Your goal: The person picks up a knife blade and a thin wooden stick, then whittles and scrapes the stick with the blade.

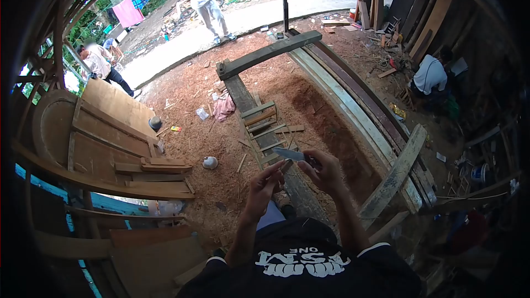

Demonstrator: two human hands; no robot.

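Note:
In the middle of the head view, my right hand (324,172) is closed around the handle of a knife (289,154), whose blade points to the left. My left hand (265,183) pinches a small dark piece (286,166), which looks like wood, just below the blade. I cannot tell whether blade and piece touch. Below and beyond my hands lies a long grey plank (303,194), with several short wooden strips (265,126) laid across its far part.
Wood shavings (210,204) cover the ground. Long boards (353,113) run along the right, with a slanting beam (395,171) near them. Wooden panels (99,132) lean at left. A white round container (210,162) stands on the shavings. A person (430,74) crouches at right; others are outside.

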